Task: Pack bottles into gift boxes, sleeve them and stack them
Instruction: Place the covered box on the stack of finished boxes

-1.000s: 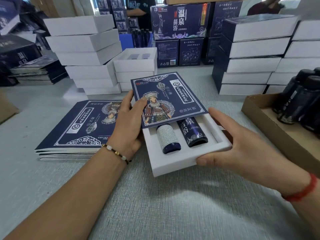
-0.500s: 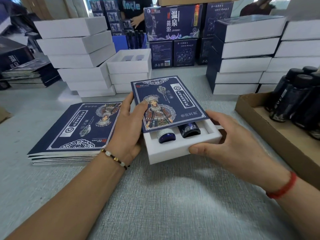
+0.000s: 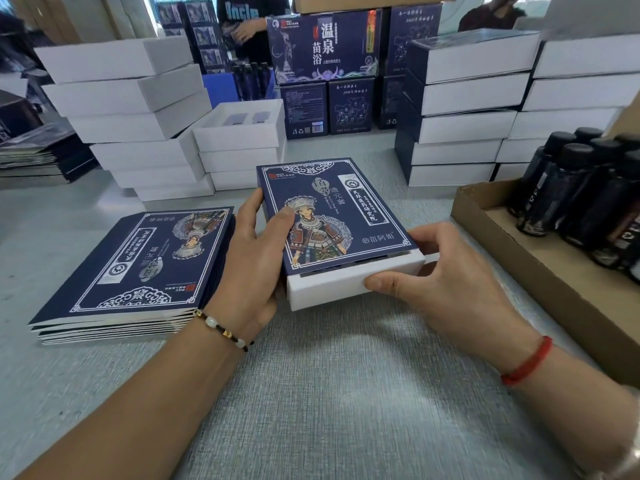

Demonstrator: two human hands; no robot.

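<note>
Left fingers [image 3: 250,206] curled round the left edge of the navy sleeve [image 3: 332,213], thumb pressed flat on its printed top; judged a brace, so the sleeve stayed put while the tray went in. Right fingers [image 3: 426,233] curled behind the right near corner of the white tray [image 3: 346,284], thumb along its front wall, placed to push the tray home. Left hand [image 3: 252,251] and right hand [image 3: 446,278] thus worked against each other along the sliding axis.

The tray sat almost wholly inside the sleeve, only a narrow near strip showing. The bottles inside were hidden apart from a dark slit at the opening; count could not be read. The sleeved gift box rested on the grey desk [image 3: 346,393], mid-frame, between the two forearms.

Counts:
- Flat sleeves [image 3: 138,258], one pile just left of the left hand, within reach for the next box; roughly seven by edge lines, uncertain.
- Loose dark bottles [image 3: 568,192] upright in one cardboard tray [image 3: 512,244] at right; at least six caps visible, the rest cut off.
- Open white tray [image 3: 242,123] topping a short stack of three.
- White box stack [image 3: 131,109] at left rear: seven.
- Finished sleeved stack [image 3: 464,109] at right rear: five.

Judgement: sleeving nearly done; stacking not yet begun.
</note>
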